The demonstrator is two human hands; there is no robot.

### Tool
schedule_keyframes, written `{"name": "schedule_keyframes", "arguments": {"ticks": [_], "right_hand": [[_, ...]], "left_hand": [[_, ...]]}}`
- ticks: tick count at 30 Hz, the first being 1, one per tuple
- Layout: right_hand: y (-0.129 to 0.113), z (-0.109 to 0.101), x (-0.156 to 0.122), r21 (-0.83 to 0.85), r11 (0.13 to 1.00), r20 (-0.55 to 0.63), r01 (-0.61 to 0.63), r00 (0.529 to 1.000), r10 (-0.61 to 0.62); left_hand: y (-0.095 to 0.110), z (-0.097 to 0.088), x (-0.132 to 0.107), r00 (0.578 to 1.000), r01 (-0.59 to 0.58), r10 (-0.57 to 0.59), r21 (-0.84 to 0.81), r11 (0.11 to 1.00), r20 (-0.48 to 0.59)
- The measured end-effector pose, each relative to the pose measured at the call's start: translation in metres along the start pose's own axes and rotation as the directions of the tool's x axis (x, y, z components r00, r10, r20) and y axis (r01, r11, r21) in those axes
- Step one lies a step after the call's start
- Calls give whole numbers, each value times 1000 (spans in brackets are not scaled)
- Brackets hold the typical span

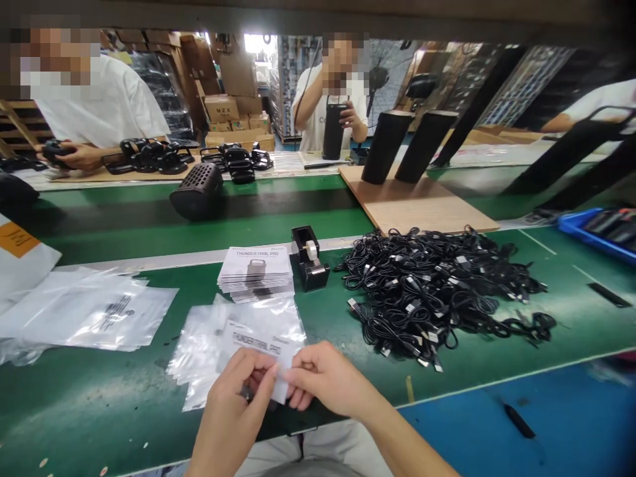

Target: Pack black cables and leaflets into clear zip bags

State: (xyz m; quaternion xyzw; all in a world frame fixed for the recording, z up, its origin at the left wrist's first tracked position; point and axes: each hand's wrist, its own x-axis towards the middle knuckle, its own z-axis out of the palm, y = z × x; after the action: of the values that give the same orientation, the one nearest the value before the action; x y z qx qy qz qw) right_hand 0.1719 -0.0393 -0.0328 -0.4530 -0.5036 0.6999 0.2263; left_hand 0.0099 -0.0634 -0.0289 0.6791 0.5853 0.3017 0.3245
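Both hands meet low in the middle of the head view, at a white printed booklet (256,341) lettered "THUNDER TRAIL PRO". My left hand (238,391) pinches its lower edge between thumb and fingers. From the other side, my right hand (328,377) grips the lower right corner with bent fingers. Clear plastic bags (199,338) lie fanned out under and around it; I cannot tell whether the booklet is inside one. Something dark shows beneath my left fingers, mostly hidden. Just beyond is a stack of the same booklets (256,268), beside a black tape dispenser (311,258).
A heap of black USB cables (422,291) spreads to the right. More plastic bags (94,311) lie left. Across the green bench (124,228) are a black speaker (196,189), a wooden board (422,202) with two upright black cylinders, and co-workers. A blue tray (596,238) sits far right.
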Motion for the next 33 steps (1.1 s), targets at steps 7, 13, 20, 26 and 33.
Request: {"name": "schedule_keyframes", "arguments": {"ticks": [7, 13, 20, 26, 33], "right_hand": [[-25, 4, 17, -817, 577, -200, -9, 942, -270], [-39, -60, 1, -854, 216, -519, -472, 769, -373], [-31, -68, -2, -905, 317, -392, -284, 847, -358], [-30, -71, -11, -902, 321, -373, -290, 896, -240], [-28, -72, -5, -758, 651, -324, -37, 888, -326]], "left_hand": [[3, 0, 14, 987, 68, -54, -89, 994, 150], [-2, 5, 26, 975, 214, -209, -77, 974, 70], [-2, 10, 30, 965, 252, -246, -64, 966, 96], [-5, 10, 29, 964, 249, -241, -63, 966, 115], [-3, 13, 30, 961, 256, -245, -85, 963, 129]]}}
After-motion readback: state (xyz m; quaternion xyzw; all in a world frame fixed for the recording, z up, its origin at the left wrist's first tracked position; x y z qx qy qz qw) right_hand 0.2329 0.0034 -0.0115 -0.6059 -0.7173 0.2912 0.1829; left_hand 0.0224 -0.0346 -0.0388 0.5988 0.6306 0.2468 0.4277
